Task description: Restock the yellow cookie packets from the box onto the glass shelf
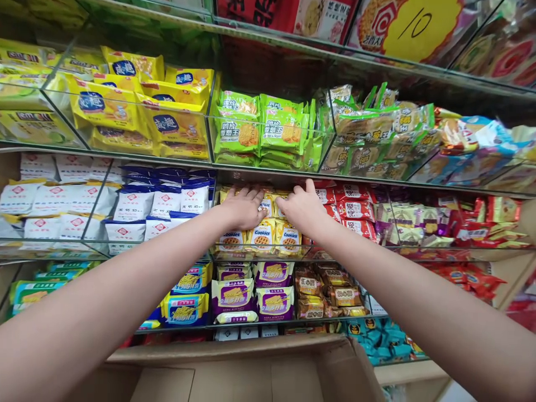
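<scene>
Both my arms reach into the middle shelf compartment filled with small yellow cookie packets (262, 236). My left hand (243, 207) lies palm down on the packets at the left of the pile, fingers spread toward the back. My right hand (302, 207) rests on the packets at the right, next to the red packets (354, 211) in the neighbouring compartment. Whether either hand grips a packet is hidden under the palms.
Glass dividers split the shelves. Blue and white packets (138, 206) lie to the left, green packets (259, 131) and yellow bags (125, 106) above, purple packets (251, 293) below. An open cardboard box (234, 371) stands below the shelves, close to me.
</scene>
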`<state>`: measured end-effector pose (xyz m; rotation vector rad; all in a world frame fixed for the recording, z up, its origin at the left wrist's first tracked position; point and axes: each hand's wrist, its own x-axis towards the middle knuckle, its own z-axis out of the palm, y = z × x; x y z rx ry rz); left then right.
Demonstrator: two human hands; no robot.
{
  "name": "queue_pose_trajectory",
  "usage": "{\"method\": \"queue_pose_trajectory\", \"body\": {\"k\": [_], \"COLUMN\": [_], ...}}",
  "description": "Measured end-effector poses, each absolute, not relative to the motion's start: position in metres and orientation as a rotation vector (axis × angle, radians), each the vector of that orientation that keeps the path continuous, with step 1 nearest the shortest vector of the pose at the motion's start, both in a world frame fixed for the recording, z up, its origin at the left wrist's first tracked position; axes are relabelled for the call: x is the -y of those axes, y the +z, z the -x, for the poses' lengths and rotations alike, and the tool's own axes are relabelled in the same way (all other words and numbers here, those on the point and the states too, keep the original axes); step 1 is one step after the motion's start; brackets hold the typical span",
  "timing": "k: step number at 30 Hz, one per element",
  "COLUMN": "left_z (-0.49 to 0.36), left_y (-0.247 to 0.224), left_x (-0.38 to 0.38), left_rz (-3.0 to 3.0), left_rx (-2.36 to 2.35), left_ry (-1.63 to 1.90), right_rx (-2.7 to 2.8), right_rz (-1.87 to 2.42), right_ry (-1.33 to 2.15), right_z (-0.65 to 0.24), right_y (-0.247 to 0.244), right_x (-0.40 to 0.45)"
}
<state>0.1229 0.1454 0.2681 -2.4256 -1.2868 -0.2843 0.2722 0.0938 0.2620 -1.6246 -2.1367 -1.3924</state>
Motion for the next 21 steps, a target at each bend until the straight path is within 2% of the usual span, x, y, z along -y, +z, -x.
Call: {"method": "queue_pose_trajectory", "body": {"k": [10, 21], "left_z": [-0.124, -0.116], "left_y": [0.276, 0.267], "left_x": [-0.143, -0.119], "left_rz": [2.430, 2.478], "left_rx": [1.304, 1.148], "left_ry": [-0.238, -0.334], "right_rx": [2.199, 2.244], "right_rz": [1.774, 1.680], "right_ry": [-1.220, -1.243], "right_z": [-0.261, -0.268], "right_y": [0.281, 0.268], "right_x": [-0.092, -0.090]}}
